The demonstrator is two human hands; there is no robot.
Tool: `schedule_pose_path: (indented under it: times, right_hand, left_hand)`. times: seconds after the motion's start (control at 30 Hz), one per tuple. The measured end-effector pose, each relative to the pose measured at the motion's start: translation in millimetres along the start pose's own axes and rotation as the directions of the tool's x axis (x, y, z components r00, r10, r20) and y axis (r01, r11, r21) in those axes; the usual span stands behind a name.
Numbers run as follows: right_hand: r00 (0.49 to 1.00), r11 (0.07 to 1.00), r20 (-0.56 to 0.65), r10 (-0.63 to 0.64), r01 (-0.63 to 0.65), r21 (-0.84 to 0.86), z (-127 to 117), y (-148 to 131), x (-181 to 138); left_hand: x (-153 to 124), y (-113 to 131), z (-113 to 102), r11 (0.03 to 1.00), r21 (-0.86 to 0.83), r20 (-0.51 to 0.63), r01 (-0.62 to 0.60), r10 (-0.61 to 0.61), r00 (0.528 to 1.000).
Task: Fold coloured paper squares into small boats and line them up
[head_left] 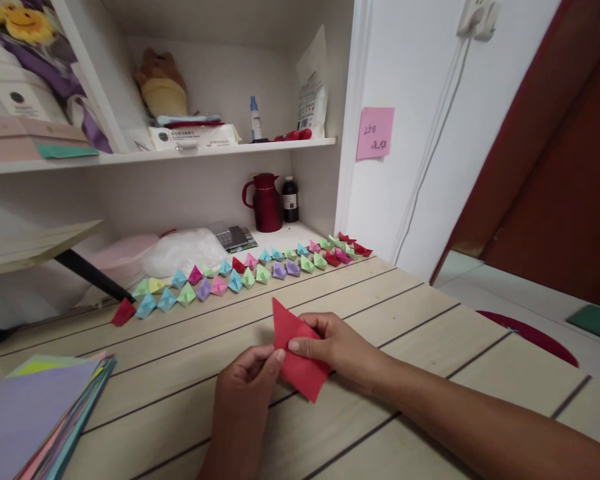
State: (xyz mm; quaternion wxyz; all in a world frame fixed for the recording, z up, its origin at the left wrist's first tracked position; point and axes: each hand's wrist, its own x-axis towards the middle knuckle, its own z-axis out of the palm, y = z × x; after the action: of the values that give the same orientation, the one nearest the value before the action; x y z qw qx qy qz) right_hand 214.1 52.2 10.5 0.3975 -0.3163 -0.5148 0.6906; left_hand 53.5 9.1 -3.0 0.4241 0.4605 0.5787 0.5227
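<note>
A red sheet of paper (300, 357), folded to a pointed shape, is held just above the wooden table (420, 333). My left hand (245, 387) pinches its lower left edge from below. My right hand (330, 343) grips its right side, thumb laid across the front and fingers behind. Both hands are closed on the paper. Beyond them, two rows of several small folded paper boats (250, 270) in many colours run across the table's far edge, with a lone red one (123, 312) at the left end.
A stack of coloured paper sheets (35, 413) lies at the near left. Shelves behind hold a red jug (265, 200), a dark bottle (290, 199), a plastic bag (183, 252) and packets. A pink sticky note (375, 132) hangs on the wall. A red door (565, 167) stands right.
</note>
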Motion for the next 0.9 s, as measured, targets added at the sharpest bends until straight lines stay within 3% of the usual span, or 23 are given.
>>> schedule_pose_path:
  times: [0.1,0.17,0.2,0.27,0.33,0.4,0.53,0.6,0.67,0.73,0.83,0.9]
  right_hand:
    - [0.994,0.995,-0.068,0.090,-0.093,-0.044,-8.0,-3.4,2.6]
    - [0.986,0.982,-0.067,0.152,-0.159,-0.101,-20.7,-7.7,5.2]
    - [0.981,0.971,-0.055,0.185,-0.191,-0.141,-27.8,-9.8,6.5]
    - [0.976,0.940,-0.050,0.212,-0.218,-0.261,-40.3,-12.9,8.4]
    - [0.985,0.879,-0.031,0.170,-0.165,-0.447,-47.7,-14.7,8.9]
    - [0.996,0.748,0.002,0.090,-0.067,-0.660,-48.7,-15.4,8.1]
    - [0.998,0.406,0.053,-0.017,0.055,-0.912,-38.4,-12.9,5.9]
    - [0.998,0.304,0.039,-0.052,0.053,-0.951,-33.5,-9.7,6.5]
    - [0.997,0.263,-0.008,-0.080,0.013,-0.965,-31.9,-7.0,7.9]
    - [0.994,0.318,-0.033,-0.109,0.004,-0.948,-33.9,-7.1,8.5]
    - [0.993,0.570,0.055,-0.101,0.103,-0.815,-42.1,-14.3,5.5]
    - [0.992,0.749,0.110,0.058,0.030,-0.662,-49.2,-21.8,1.4]
  left_hand:
    - [-1.3,-2.0,-9.3,0.964,0.229,0.058,-0.136,0.125,0.990]
    - [-1.5,0.1,-17.6,0.846,0.423,0.029,-0.326,0.347,0.938]
    - [-1.3,1.6,-20.9,0.715,0.513,0.063,-0.475,0.521,0.851]
    - [-0.4,3.7,-23.6,0.361,0.592,0.267,-0.720,0.755,0.598]
    - [1.5,3.1,-21.4,0.095,0.557,0.484,-0.825,0.771,0.415]
    - [4.6,-0.6,-17.1,-0.043,0.508,0.625,-0.860,0.706,0.334]
    - [13.9,-11.1,-15.0,-0.150,0.487,0.758,-0.860,0.562,0.331]
    - [17.9,-15.0,-17.6,-0.131,0.461,0.804,-0.878,0.481,0.351]
    - [19.5,-16.8,-19.8,-0.068,0.469,0.826,-0.880,0.387,0.410]
    - [18.3,-15.9,-20.1,0.000,0.512,0.822,-0.859,0.292,0.489]
    - [12.7,-8.6,-17.4,0.074,0.603,0.772,-0.794,0.196,0.605]
    - [8.0,-1.0,-15.4,0.094,0.698,0.696,-0.710,0.146,0.703]
